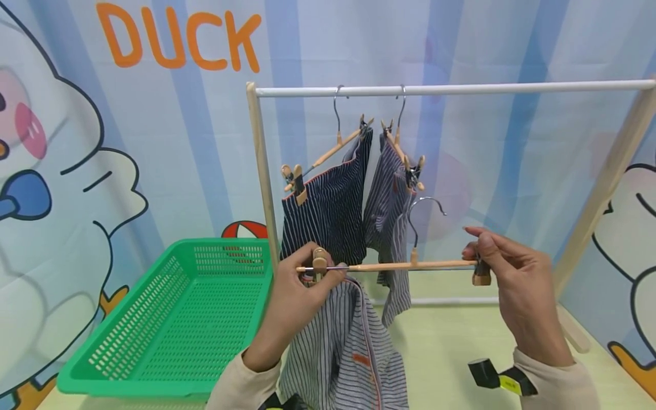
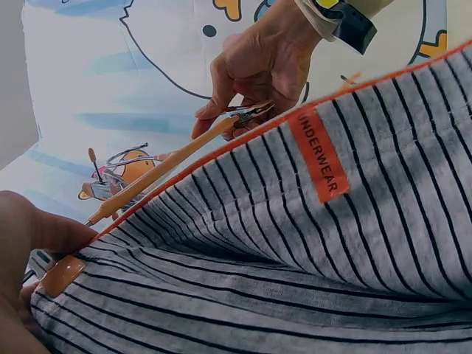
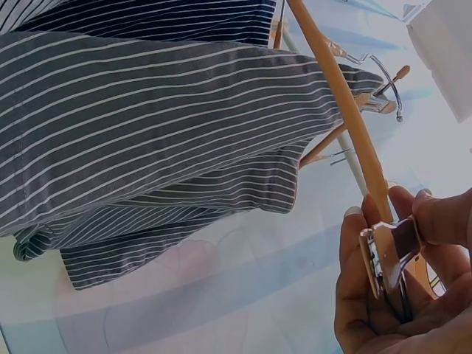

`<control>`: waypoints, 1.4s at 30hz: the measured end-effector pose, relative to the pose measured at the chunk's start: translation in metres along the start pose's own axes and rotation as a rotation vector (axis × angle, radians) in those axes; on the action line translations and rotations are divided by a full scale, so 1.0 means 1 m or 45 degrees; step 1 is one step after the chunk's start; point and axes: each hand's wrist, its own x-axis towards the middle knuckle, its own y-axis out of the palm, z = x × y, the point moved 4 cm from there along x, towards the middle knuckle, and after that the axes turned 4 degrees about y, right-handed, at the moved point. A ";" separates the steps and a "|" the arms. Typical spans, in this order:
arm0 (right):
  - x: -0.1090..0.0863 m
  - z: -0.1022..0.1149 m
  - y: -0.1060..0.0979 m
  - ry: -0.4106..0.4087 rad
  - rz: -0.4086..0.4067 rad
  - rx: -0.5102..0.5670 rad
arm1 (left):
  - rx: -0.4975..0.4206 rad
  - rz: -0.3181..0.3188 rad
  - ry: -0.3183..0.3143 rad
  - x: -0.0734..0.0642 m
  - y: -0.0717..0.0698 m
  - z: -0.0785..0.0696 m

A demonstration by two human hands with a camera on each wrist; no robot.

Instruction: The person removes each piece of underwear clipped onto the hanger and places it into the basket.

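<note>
Level in front of me is a wooden clip hanger (image 1: pixel 389 266), its metal hook pointing up. My left hand (image 1: pixel 297 299) grips its left end around the left clip (image 1: pixel 319 260). From that clip hang grey striped underwear (image 1: pixel 340 353) with an orange waistband edge; the left wrist view shows the clip pad (image 2: pixel 63 276) on the cloth. An orange label (image 2: pixel 318 153) sits below the waistband. My right hand (image 1: pixel 525 279) pinches the right clip (image 1: pixel 481 274) between thumb and fingers. In the right wrist view no cloth shows in this clip (image 3: pixel 387 254).
A white-railed wooden rack (image 1: pixel 461 89) stands behind my hands. On it hang dark striped shorts (image 1: pixel 333 210) and a grey striped garment (image 1: pixel 392 228), each on a clip hanger. To the left is a green basket (image 1: pixel 128 387). A printed duck curtain (image 1: pixel 205 142) forms the background.
</note>
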 end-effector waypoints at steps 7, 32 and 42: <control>0.001 -0.002 0.000 0.003 0.065 -0.047 | 0.003 0.007 -0.026 0.001 -0.001 0.003; 0.002 -0.010 -0.008 0.134 0.030 -0.255 | 0.128 0.100 -0.157 0.006 -0.007 0.015; 0.004 -0.012 -0.008 0.109 -0.003 -0.276 | 0.529 -0.094 0.027 0.006 -0.012 0.013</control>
